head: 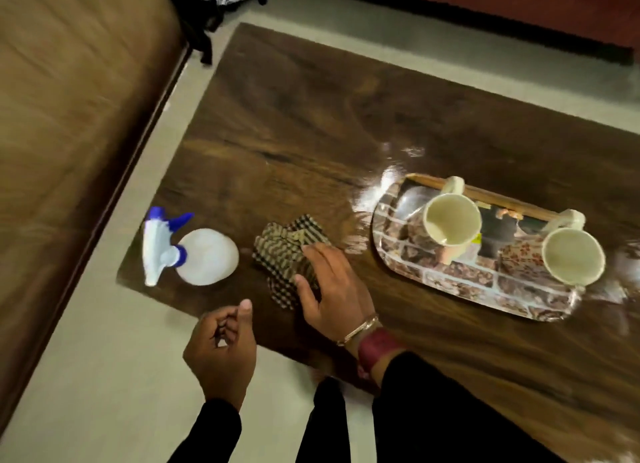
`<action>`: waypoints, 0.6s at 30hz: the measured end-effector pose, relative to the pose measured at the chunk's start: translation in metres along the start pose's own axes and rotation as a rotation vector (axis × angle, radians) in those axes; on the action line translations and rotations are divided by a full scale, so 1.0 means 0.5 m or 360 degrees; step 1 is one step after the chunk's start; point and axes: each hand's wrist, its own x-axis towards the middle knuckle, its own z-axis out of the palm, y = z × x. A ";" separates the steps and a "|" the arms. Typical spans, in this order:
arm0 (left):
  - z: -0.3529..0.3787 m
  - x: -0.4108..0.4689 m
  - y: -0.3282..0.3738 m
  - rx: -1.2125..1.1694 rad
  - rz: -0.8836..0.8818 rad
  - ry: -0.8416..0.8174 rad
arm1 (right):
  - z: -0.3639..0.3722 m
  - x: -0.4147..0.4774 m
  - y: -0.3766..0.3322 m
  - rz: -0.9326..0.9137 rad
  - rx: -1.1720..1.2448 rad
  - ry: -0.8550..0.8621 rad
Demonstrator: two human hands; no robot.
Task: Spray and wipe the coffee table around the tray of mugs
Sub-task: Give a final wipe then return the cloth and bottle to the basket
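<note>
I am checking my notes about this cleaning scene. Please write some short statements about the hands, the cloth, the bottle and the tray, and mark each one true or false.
1. The right hand rests on the checked cloth. True.
2. The left hand holds the spray bottle. False: it is loosely curled, holding nothing, and the bottle stands apart on the coffee table.
3. Two mugs stand on the tray. True.
4. The cloth lies on the tray. False: it lies on the table, between bottle and tray.
5. The mugs hold coffee. False: both look empty.
</note>
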 end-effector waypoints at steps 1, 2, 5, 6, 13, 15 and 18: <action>-0.013 0.006 -0.015 -0.0016 -0.0071 0.0083 | 0.020 0.011 -0.013 -0.0037 -0.0034 -0.0074; -0.029 0.013 -0.034 -0.0042 -0.0134 0.0172 | 0.043 0.021 -0.030 -0.0071 -0.0079 -0.0172; -0.074 0.045 -0.075 -0.0136 -0.0136 0.0331 | 0.096 0.046 -0.066 -0.0112 -0.0363 -0.0531; -0.087 0.059 -0.083 -0.0202 -0.0099 0.0341 | 0.110 0.051 -0.069 -0.0112 -0.0468 -0.0640; -0.104 0.166 -0.092 -0.0475 0.0086 0.0157 | 0.135 0.068 -0.066 0.0299 -0.0424 -0.0212; -0.100 0.186 -0.097 -0.0485 0.0114 0.0141 | 0.132 0.100 -0.063 0.0552 -0.0498 -0.0041; -0.094 0.198 -0.099 -0.0457 0.0108 0.0133 | 0.121 0.147 -0.048 0.0662 -0.0606 -0.0242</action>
